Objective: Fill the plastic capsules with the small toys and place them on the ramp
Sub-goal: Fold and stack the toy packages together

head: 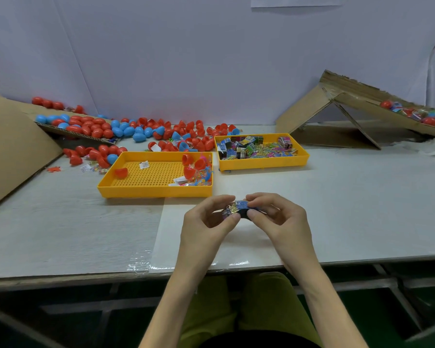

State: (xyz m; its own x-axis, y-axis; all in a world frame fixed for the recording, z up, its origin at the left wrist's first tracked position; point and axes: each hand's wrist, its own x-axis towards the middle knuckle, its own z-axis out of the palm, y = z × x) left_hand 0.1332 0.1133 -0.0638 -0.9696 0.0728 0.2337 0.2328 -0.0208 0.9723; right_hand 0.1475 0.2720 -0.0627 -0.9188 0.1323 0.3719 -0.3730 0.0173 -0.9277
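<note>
The left hand (206, 219) and the right hand (274, 217) meet over the near edge of the table (60, 222), fingers curled, pinching one small toy packet (234, 208) between thumbs and fingertips. The packet is glossy, crinkled and printed in blue and purple; a dark patch beneath it may be part of the toy, though it is too blurred to tell.

Beyond the hands sits a yellow plastic tray (156, 192) with a perforated floor, holding red capsule halves and bright, thin toys (199, 174) in its right corner. A second yellow tray (261, 165), just beside it to the right, is heaped with boxy printed packets (254, 146). Smooth egg-shaped capsules (98, 126), red and blue, whole and halved, lie scattered along the back left, some on a slanted cardboard sheet (15, 146). At the far right the corrugated cardboard ramp (349, 85) tilts down, with filled capsules (412, 114) lined up in its channel.
</note>
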